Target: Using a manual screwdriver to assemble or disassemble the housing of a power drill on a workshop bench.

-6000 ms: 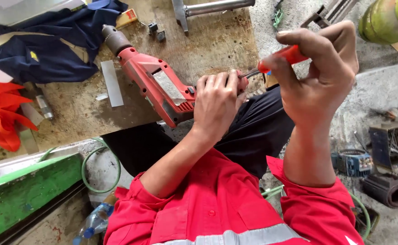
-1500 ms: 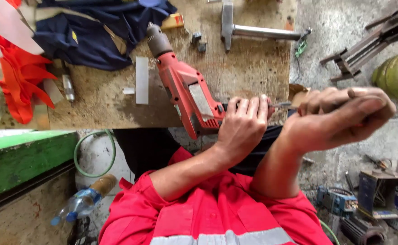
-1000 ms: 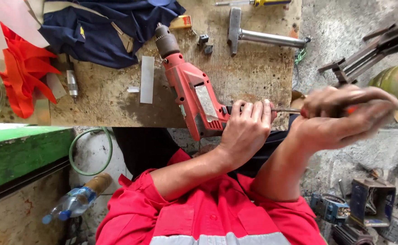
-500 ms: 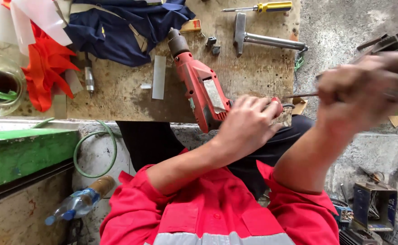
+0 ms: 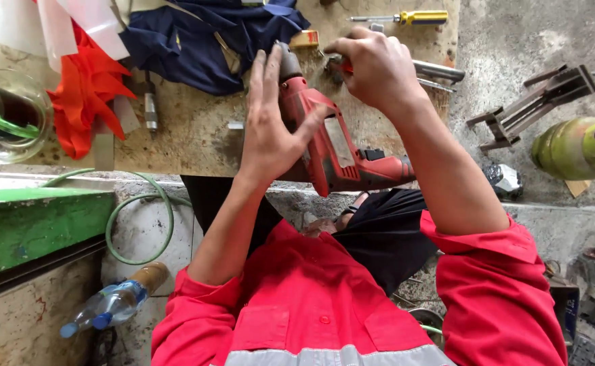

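Glossy red plastic drill (image 5: pixel 331 146), rough worn wooden bench (image 5: pixel 189 139), matt navy cloth (image 5: pixel 202 41), possibly cotton

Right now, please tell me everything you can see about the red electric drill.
The red electric drill lies on its side on the worn wooden bench, grey chuck pointing away from the person, handle hanging over the near edge. Its body looks like red plastic with a pale label panel and a dark trigger area. The left hand rests flat on it near the chuck; the right hand, closed on something red, is just beyond it.
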